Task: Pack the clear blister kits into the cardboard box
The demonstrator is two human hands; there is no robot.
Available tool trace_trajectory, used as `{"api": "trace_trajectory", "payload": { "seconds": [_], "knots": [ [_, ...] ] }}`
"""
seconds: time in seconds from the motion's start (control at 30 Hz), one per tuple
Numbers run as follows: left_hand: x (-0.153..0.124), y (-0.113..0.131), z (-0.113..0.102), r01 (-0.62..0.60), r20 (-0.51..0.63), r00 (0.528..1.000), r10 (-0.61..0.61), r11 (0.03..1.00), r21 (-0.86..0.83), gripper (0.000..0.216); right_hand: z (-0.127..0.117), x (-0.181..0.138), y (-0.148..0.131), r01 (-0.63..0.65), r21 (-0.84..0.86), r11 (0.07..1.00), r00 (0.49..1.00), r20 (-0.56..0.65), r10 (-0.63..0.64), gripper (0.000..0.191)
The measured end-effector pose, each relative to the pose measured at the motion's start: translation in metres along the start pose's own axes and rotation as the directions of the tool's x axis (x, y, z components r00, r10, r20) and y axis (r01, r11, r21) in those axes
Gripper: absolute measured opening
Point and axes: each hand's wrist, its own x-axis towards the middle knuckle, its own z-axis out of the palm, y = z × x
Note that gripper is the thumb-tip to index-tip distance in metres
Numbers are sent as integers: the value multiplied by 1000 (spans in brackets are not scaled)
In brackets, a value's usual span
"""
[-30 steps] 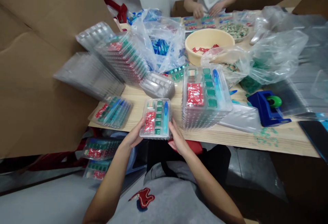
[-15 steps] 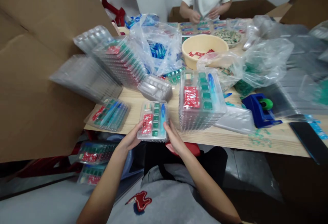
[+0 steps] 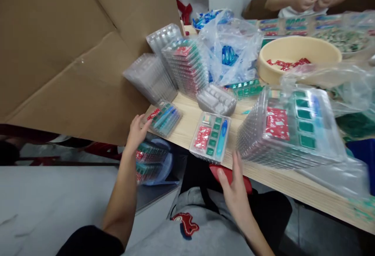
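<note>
My left hand [image 3: 137, 134] is at the near left corner of a short stack of clear plastic trays [image 3: 164, 120] holding red packets and blue pens. Its fingers are apart; whether they touch the stack I cannot tell. My right hand [image 3: 234, 183] hangs open over the table's front edge, thumb and fingers spread, with nothing in it. Between the hands lies a filled tray stack [image 3: 209, 137], its top tray showing a red spotted packet, a column of green squares and a blue pen. To the right of it stands a taller stack of filled trays [image 3: 277, 125].
Behind are leaning tray stacks [image 3: 187, 66], grey-white empty trays [image 3: 216, 99], a plastic bag of blue pens [image 3: 230, 54] and a cream basin [image 3: 299, 49] with red packets. A cardboard sheet [image 3: 73, 52] walls the left. Another person's hands [image 3: 315, 2] work across the table.
Both hands have let go of the middle tray stack, which stays on the table edge. My left hand moved left to the short stack, my right drew back. The view turned left.
</note>
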Motion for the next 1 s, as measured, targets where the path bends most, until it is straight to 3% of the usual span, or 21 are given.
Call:
{"api": "trace_trajectory", "payload": {
  "seconds": [0.1, 0.17, 0.23, 0.33, 0.5, 0.67, 0.83, 1.0],
  "knots": [
    [34, -16, -12, 214, 121, 970, -213, 977, 6, 41, -6, -14, -20, 286, -81, 955, 958, 5, -287, 54],
    [52, -20, -12, 282, 223, 935, -276, 959, 2, 41, -4, -14, -36, 452, -45, 891, 889, 108, -445, 50],
    [66, -20, -11, 339, 331, 887, -322, 941, 7, 43, 3, -10, -49, 532, 31, 846, 819, 236, -524, 44],
    [77, -19, -12, 373, 405, 847, -345, 928, 11, 47, 16, -5, -59, 523, 92, 847, 781, 347, -520, 30],
    [77, -15, -19, 390, 407, 850, -333, 919, -62, 44, 29, -5, -60, 453, 62, 890, 784, 447, -430, 23],
    [68, 5, -25, 428, 427, 847, -316, 882, -197, 31, 36, -2, -63, 412, 61, 909, 757, 532, -379, 25],
    [47, 27, -32, 472, 413, 850, -327, 822, -320, 27, 42, -2, -68, 364, 94, 927, 738, 578, -348, 27],
    [8, 51, -32, 485, 358, 869, -342, 738, -470, 32, 43, -1, -76, 360, 170, 917, 711, 586, -388, 31]
  ]
}}
